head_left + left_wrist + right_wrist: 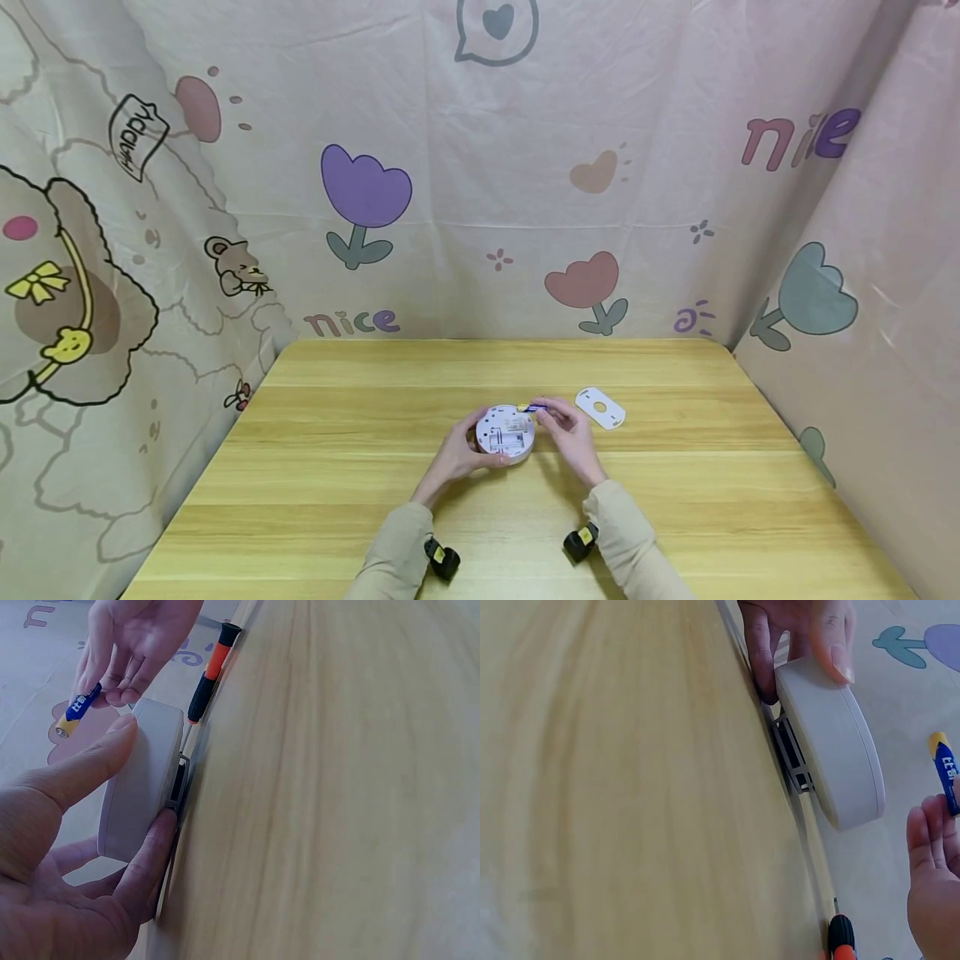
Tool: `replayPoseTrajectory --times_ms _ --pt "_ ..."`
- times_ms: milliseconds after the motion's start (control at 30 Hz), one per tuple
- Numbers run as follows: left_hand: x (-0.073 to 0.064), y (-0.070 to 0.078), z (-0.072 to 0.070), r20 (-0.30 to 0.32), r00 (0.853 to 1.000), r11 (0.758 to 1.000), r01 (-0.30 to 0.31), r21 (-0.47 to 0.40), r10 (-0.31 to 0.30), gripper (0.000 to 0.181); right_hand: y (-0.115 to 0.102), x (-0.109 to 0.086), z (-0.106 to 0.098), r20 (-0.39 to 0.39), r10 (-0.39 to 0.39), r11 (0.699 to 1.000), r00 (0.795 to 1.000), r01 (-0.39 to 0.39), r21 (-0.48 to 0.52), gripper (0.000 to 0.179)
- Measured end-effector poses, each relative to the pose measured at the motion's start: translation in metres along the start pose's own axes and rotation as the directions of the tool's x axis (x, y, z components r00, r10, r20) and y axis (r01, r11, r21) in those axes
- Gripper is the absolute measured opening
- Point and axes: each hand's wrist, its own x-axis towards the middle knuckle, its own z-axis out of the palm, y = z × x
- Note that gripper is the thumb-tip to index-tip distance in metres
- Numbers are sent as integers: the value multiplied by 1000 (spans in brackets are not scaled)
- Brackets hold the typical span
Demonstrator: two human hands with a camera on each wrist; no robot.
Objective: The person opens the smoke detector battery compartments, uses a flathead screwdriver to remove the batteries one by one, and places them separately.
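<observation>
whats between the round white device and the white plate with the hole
In the head view, the right hand is between the round white device and the white plate, pinching a blue-and-yellow battery.

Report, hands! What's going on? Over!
Left hand grips round white device. Right hand pinches blue battery, apart from device. White plate off right, not blocking.
</observation>
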Motion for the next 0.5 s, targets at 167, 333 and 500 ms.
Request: replayPoseTrajectory --times_ms 167,333,500 --pt "0 0 0 1 1000 1000 -7 0 7 98 2 0 -4 -34 14 992 999 -10 122 32" --pt "0 -1 -1 0 1000 1000 -11 1 11 98 6 0 -9 -43 65 956 997 -50 288 40" --pt "-1 1 0 1 1000 1000 -3 -6 3 98 15 0 -20 -32 101 954 994 -87 288 42"
